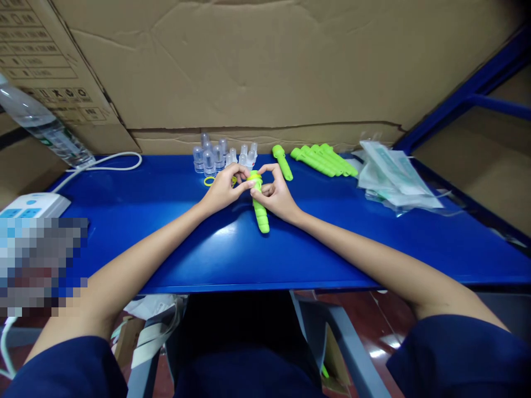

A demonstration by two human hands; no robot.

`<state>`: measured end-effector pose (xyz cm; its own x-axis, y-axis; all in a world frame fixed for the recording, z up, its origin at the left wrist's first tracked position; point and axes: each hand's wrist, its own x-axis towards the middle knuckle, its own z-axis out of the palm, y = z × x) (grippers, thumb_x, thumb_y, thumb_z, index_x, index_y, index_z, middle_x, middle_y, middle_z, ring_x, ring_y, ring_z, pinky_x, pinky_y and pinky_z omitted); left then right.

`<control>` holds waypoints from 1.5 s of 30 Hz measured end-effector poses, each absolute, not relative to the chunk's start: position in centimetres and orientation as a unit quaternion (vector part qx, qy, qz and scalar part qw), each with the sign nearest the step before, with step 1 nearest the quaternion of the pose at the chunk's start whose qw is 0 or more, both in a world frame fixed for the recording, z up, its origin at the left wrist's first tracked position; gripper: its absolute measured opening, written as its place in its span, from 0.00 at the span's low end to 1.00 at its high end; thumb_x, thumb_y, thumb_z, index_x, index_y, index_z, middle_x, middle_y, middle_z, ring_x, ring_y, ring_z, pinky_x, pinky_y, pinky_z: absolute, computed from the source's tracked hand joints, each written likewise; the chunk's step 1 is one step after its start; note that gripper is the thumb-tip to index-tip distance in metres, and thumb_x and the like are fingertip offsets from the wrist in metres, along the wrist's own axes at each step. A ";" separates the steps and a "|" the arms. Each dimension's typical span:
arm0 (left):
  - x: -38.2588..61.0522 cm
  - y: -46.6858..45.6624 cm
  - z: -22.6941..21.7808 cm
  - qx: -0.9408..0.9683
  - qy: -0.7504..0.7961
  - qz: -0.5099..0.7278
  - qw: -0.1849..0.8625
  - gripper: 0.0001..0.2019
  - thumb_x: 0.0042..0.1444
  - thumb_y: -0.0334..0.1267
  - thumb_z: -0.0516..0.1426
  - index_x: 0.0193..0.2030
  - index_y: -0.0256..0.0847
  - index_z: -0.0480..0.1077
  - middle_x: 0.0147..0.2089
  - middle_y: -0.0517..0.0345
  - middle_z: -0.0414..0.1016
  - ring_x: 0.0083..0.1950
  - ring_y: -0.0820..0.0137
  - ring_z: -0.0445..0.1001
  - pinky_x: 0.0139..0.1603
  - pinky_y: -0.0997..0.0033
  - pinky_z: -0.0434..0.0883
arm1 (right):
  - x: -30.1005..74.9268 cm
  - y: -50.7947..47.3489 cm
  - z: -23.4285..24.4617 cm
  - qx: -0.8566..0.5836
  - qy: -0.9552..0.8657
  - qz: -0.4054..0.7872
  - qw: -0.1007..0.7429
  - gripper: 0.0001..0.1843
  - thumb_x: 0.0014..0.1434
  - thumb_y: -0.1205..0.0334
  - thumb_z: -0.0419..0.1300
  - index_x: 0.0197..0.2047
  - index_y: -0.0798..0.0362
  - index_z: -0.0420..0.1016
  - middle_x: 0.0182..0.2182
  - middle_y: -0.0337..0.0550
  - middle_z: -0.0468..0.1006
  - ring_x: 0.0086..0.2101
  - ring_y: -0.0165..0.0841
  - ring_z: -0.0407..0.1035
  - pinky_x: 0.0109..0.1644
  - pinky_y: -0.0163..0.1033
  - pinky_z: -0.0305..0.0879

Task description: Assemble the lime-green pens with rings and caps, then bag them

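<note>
Since both my hands meet on one piece, the green tube [260, 213] sits between them over the middle of the blue table [232, 260], wide end away from me, ribbed end toward me; whether it touches the surface I cannot tell. My left hand [222, 189] grasps the wide end with thumb and fingers; my right hand [280, 196] pinches it from the opposite side, forefinger bent to the rim. This double grip presumably steadies the tube while fingertips bear on the rim, where a yellowish band shows, too small to identify. A loose yellow ring [209, 181] lies just beside my left hand, near upright clear caps [208, 160], apparently grouped within reach. One spare tube [284, 165] lies beyond my right hand; farther right, other tubes [321, 160] lie side by side, probably for tidy pickup, with plastic packets [394, 171] next to them.
</note>
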<state>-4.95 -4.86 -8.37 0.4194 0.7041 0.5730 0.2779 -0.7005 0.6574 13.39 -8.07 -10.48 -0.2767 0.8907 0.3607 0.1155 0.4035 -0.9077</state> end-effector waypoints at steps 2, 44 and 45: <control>-5.1 -4.8 -8.2 0.811 0.304 0.433 0.250 0.08 0.57 0.39 0.63 0.39 0.38 0.71 0.37 0.57 0.75 0.38 0.70 0.72 0.43 0.70 0.71 | 13.3 -8.2 -10.4 -0.365 -0.690 0.406 0.476 0.29 0.55 0.51 0.69 0.48 0.45 0.53 0.17 0.20 0.54 0.15 0.25 0.53 0.20 0.30 0.45; -4.7 -5.3 -8.1 0.818 0.290 0.441 0.228 0.04 0.60 0.35 0.63 0.41 0.39 0.74 0.42 0.55 0.77 0.40 0.70 0.74 0.40 0.71 0.68 | 13.4 -8.5 -10.3 -0.360 -0.689 0.407 0.479 0.26 0.57 0.51 0.67 0.45 0.45 0.52 0.16 0.19 0.55 0.13 0.26 0.54 0.18 0.31 0.47; -4.7 -5.4 -8.0 0.819 0.291 0.441 0.225 0.04 0.60 0.35 0.63 0.41 0.39 0.74 0.42 0.55 0.77 0.40 0.70 0.74 0.40 0.71 0.68 | 13.3 -8.4 -10.4 -0.358 -0.689 0.407 0.481 0.26 0.57 0.51 0.67 0.45 0.45 0.52 0.16 0.19 0.55 0.13 0.25 0.54 0.18 0.30 0.46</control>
<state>-4.72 -5.37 -8.04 0.4422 0.6750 0.5906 0.2775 -0.7291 0.6256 13.34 -8.40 -10.38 -0.2804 0.8850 0.3717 0.1013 0.4124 -0.9054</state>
